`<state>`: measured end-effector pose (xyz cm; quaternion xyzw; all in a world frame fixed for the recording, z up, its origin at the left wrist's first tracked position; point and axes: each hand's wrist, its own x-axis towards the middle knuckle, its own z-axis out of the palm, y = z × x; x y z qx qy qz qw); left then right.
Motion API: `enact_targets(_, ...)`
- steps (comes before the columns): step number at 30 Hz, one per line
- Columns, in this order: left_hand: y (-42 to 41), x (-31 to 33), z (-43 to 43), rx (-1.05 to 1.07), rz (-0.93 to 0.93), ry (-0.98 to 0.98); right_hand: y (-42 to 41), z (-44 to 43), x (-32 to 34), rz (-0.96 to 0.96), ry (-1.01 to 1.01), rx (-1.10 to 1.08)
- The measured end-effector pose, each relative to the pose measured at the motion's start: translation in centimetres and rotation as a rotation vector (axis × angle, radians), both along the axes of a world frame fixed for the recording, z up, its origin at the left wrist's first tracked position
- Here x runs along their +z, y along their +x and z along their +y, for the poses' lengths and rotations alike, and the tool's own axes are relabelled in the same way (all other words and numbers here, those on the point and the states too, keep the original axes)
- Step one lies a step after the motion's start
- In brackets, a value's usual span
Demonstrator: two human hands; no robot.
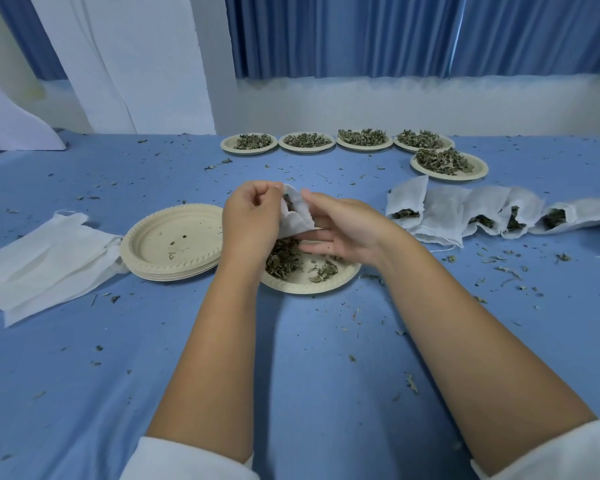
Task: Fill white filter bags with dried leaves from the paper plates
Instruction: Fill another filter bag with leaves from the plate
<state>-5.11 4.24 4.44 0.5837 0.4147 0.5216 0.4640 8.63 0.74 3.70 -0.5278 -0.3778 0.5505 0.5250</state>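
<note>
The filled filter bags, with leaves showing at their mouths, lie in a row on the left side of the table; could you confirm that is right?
Not quite. The head view shows the filled filter bags lying in a row on the right side of the table, with leaves showing at their mouths. The bags on the left are the flat empty bags.
</note>
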Motion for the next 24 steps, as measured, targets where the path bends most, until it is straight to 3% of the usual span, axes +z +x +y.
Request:
enact_targets(2,-0.3,-0.1,0.4,0.05,-0.072,-0.054,0.2,-0.1,0.2,-0.022,-0.045,-0.03)
enact_targets(4,-0.4,-0.1,0.7,0.083,-0.105,-0.095,0.0,-0.1,0.1,-0.164,-0.018,-0.087)
enact_targets(8,-0.5,-0.1,0.9,0.104,-0.11,-0.109,-1.0,0.1,-1.2,-0.9,0.149,-0.126)
enact_targets(10,-0.5,-0.1,0.9,0.111,-0.099,-0.1,-2.0,0.1,-1.8,-1.073,0.211,-0.045)
enact_targets(16,-0.5,-0.2,0.9,0.104,-0.067,-0.087,-3.3,-0.1,-2.9,-1.153,0.213,0.166)
enact_targets(24,-0.4,-0.2,0.7,0.087,-0.069,-0.085,-2.0,-0.4,-1.7,-1.265,0.195,0.142)
